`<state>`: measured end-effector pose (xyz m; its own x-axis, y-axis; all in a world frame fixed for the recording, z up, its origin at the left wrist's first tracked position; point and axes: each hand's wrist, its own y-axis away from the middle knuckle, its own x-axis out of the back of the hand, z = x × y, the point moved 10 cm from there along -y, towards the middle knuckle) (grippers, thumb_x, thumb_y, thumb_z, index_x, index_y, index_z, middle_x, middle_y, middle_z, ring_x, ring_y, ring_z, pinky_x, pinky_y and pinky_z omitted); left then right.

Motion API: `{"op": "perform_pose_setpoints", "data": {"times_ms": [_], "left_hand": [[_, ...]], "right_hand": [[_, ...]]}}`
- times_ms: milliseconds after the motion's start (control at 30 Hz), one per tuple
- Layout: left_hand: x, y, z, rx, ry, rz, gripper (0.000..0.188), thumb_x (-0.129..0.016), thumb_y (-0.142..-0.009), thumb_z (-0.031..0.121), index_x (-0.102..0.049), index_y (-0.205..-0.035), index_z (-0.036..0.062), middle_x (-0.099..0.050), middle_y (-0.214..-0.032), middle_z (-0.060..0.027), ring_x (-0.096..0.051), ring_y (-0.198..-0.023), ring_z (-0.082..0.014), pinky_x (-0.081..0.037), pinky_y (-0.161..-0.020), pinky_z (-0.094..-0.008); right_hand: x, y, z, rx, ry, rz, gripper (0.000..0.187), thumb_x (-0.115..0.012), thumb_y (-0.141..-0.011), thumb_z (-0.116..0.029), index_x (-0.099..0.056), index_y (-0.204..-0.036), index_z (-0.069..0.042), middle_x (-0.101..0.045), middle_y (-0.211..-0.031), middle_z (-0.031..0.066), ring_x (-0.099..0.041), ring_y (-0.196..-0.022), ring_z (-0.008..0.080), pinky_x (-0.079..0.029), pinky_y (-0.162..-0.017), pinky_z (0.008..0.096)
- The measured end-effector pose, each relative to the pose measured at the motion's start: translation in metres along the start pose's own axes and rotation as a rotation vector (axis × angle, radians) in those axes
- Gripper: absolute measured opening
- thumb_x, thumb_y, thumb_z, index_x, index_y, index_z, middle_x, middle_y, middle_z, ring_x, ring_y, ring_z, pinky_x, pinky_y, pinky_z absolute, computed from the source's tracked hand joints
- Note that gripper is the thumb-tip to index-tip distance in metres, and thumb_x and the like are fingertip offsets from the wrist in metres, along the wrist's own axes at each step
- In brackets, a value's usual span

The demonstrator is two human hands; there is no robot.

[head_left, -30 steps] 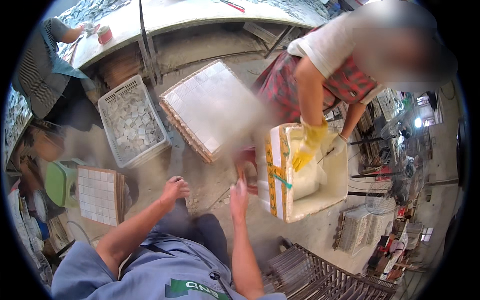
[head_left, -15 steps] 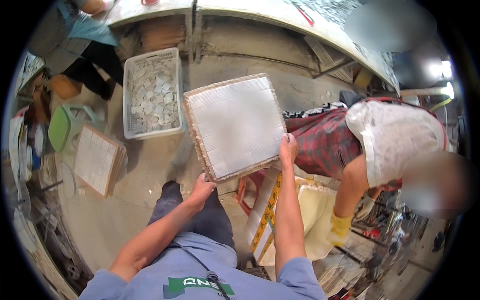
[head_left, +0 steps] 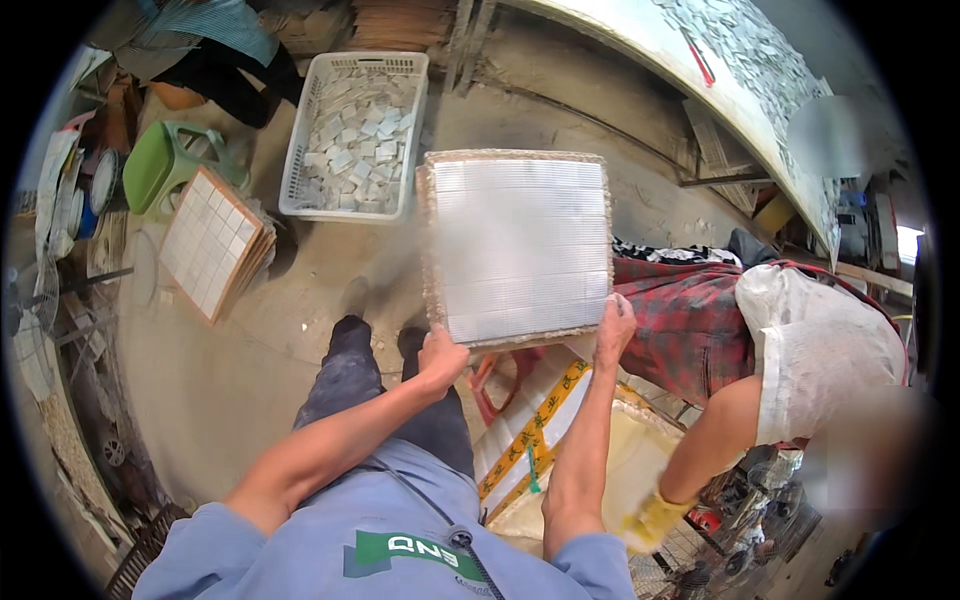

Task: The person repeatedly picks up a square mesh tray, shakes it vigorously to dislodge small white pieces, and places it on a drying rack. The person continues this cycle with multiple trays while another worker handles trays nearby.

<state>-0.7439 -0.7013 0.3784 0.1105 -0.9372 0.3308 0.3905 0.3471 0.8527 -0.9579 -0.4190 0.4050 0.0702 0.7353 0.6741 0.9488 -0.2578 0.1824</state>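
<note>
In front of me I hold up a square tiled board (head_left: 525, 255) with a pale, finely lined face and rough, crusted brown edges. My left hand (head_left: 442, 358) is closed on its near left corner. At the near right corner, my right hand (head_left: 614, 324) grips the edge, thumb up along the side. The underside of the board is hidden, so I cannot tell whether it is one board or several stacked. Below it, partly covered by my right forearm, is a white box with yellow printed tape (head_left: 545, 420).
A white plastic crate (head_left: 291, 182) of small tile pieces stands ahead. Left are a green stool (head_left: 150, 168) and a stack of tiled boards (head_left: 210, 245). A co-worker with a yellow glove (head_left: 655, 520) bends close at right. A red stool (head_left: 486, 388) and long worktable (head_left: 640, 60) flank the board.
The board has turned slightly and now sits squarer to me, a bit to the right in view. My view has shifted left. The co-worker's gloved hand is lower. Both my hands keep their hold.
</note>
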Motion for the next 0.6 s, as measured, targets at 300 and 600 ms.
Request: {"op": "perform_pose_setpoints", "data": {"times_ms": [300,600], "left_hand": [[0.008,0.001,-0.004,-0.017,0.033,0.073,0.032,-0.042,-0.072,0.008,-0.048,-0.101,-0.0055,-0.055,-0.098,-0.0267,-0.051,-0.097,-0.0395,-0.039,-0.08,-0.0418],[0.016,0.002,-0.004,-0.037,0.126,0.118,0.03,-0.045,-0.07,0.006,-0.048,-0.098,-0.0033,-0.057,-0.09,-0.0231,-0.055,-0.088,-0.0343,-0.041,-0.074,-0.0389]], "right_hand": [[0.001,0.002,0.004,-0.011,-0.042,0.006,0.035,-0.051,-0.08,-0.019,-0.055,-0.103,0.007,-0.06,-0.099,0.0177,-0.058,-0.091,0.0238,-0.042,-0.081,0.0306],[0.027,0.015,-0.012,-0.013,-0.068,0.122,0.034,-0.05,-0.082,-0.023,-0.058,-0.098,0.005,-0.062,-0.089,0.0125,-0.057,-0.081,0.0186,-0.042,-0.075,0.0293]]}}
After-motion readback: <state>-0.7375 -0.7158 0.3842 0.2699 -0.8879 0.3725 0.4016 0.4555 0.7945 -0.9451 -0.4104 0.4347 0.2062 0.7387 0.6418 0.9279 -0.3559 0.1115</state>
